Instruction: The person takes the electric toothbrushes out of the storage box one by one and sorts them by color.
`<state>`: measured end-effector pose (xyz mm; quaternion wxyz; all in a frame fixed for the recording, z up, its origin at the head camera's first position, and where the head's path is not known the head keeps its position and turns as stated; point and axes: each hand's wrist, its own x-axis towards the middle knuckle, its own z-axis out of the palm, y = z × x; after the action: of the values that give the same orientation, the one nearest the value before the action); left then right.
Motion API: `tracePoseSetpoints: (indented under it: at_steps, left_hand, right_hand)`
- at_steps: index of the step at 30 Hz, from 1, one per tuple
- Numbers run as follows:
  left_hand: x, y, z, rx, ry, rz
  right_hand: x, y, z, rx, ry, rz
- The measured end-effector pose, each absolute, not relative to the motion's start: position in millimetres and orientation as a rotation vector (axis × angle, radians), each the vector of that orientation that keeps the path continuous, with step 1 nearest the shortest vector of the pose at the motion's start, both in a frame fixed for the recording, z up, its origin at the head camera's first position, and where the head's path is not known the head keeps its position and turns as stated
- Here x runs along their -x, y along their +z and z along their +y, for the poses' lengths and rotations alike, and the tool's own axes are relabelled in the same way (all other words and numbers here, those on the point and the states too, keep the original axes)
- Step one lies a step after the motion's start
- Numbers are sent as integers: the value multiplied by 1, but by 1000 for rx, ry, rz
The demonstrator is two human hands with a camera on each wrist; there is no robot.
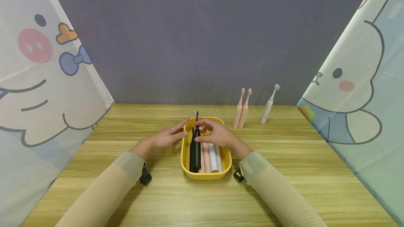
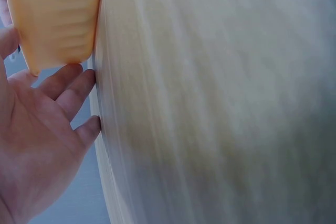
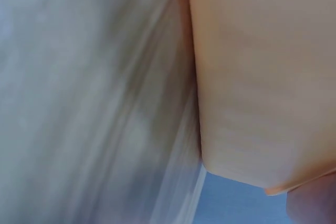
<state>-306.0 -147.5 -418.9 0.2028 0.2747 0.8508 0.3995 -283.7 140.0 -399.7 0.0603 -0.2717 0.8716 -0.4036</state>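
Evidently the black toothbrush [image 1: 197, 153] is inside the left part of the yellow basket [image 1: 206, 176], its head reaching past the far rim; the right hand [image 1: 219, 135] pinches it, fingers bent toward the thumb, probably because so slim a handle suits a light hold. Between it and the left wall is one more, a second black toothbrush [image 1: 191, 155]; to its right come seemingly two pink handles [image 1: 207, 158] and two white handles [image 1: 212, 158], though the right hand covers their far ends, so the count may fall short. All run lengthwise, likely because the basket is narrow. The left hand [image 1: 165, 137] has its fingers loosely extended and grips nothing, seemingly touching the basket's left side, perhaps to steady it. On the surface [image 1: 183, 204], right of the basket, two pink toothbrushes [image 1: 237, 117] stand close together and one white toothbrush [image 1: 267, 110] stands apart, presumably on flat bases. Beyond is one grey backdrop [image 1: 202, 45].
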Motion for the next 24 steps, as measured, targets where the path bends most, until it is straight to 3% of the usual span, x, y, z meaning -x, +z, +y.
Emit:
tracePoseSetpoints:
  at_steps: [24]
  left_hand:
    - [307,-419,-148,-784,1139,2344]
  right_hand:
    - [286,-405,147,733,-1827,2451]
